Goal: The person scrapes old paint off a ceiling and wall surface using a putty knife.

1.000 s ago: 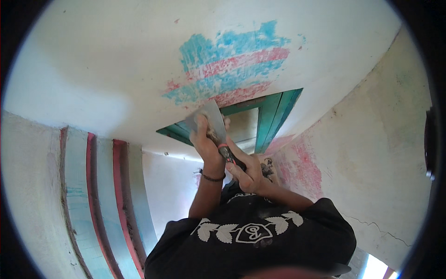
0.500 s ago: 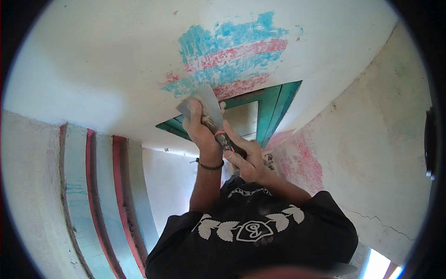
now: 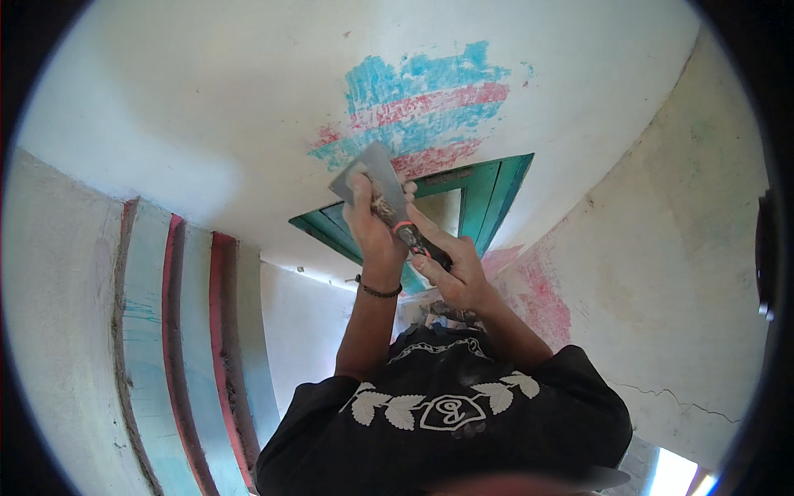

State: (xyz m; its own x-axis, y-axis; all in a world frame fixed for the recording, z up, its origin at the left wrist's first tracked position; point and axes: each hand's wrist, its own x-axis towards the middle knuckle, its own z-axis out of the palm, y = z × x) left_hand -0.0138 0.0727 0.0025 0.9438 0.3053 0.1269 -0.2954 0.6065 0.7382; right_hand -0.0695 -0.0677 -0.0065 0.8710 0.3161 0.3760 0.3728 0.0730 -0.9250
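A putty knife [image 3: 384, 174] with a wide grey blade and a black-and-red handle points up and to the left before me. My right hand [image 3: 460, 271] is closed round its handle. My left hand [image 3: 374, 233], with a dark bracelet at the wrist, grips the blade: the thumb lies on its face and fingertips show at its far edge. Pale, clumpy material sticks to the blade near my left thumb. Beyond the blade, the pale wall [image 3: 273, 91] bears a scraped patch [image 3: 422, 103] of blue and pink paint. Whether the blade touches the wall I cannot tell.
A green wooden frame [image 3: 494, 194] is set into the wall just behind my hands. To the left stand pale blue ledges with red edges [image 3: 222, 331]. The right wall [image 3: 662, 240] has pink smears and a crack low down.
Both hands and the putty knife have shifted slightly to the right in view, and the wall patch has shifted too. The grip on the knife looks the same.
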